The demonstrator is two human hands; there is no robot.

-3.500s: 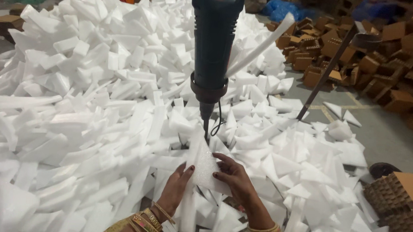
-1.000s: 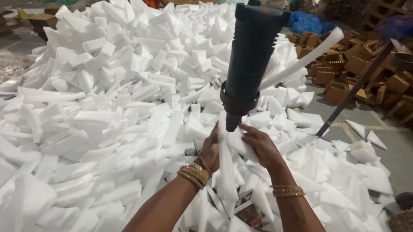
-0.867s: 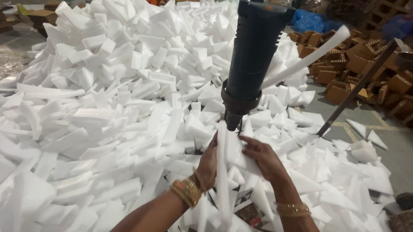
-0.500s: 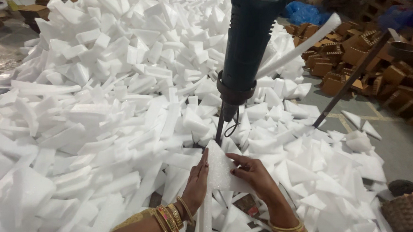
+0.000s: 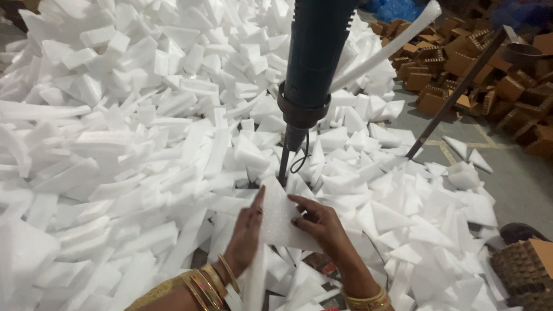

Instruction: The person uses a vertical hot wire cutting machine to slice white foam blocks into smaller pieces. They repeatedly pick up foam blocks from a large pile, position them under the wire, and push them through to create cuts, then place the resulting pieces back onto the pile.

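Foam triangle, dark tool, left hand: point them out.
foam triangle [image 5: 280, 218], head view, middle of its flat face.
dark tool [image 5: 315, 51], head view, its barrel.
left hand [image 5: 246, 235], head view, back of hand.

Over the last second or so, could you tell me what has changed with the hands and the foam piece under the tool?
Both hands, left hand and right hand, have come down and away from the dark cutting tool, bringing the white foam piece with them; it now shows as a flat triangle below the tool's tip. Both hands still hold it, and the foam heap looks unchanged.
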